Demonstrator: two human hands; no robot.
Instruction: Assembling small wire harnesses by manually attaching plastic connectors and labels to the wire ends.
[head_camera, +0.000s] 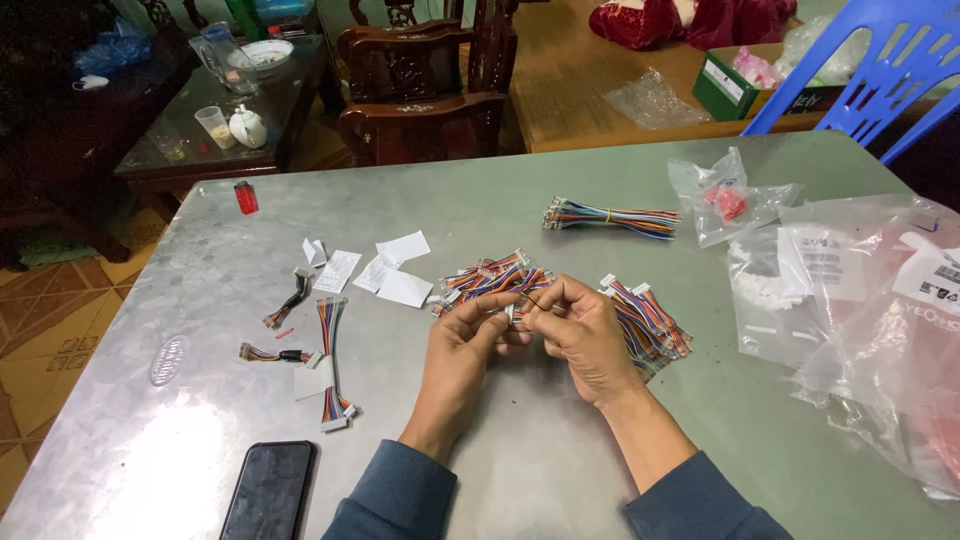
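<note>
Two hands pinch one small wire piece: left hand, right hand, fingers shut tight. Pulling hard might snap it, or bump the wire pile just behind.

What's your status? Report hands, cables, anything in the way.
Left hand and right hand together pinching a thin wire. Loose pile of multicoloured cables just beyond. Plastic bags at right, apart.

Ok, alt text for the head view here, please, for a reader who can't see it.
Two bare hands, left hand and right hand, pinch a small multicoloured wire cable together above a grey metal table. Piles of similar cables, paper slips, clear plastic bags and a dark phone lie around them.
</note>
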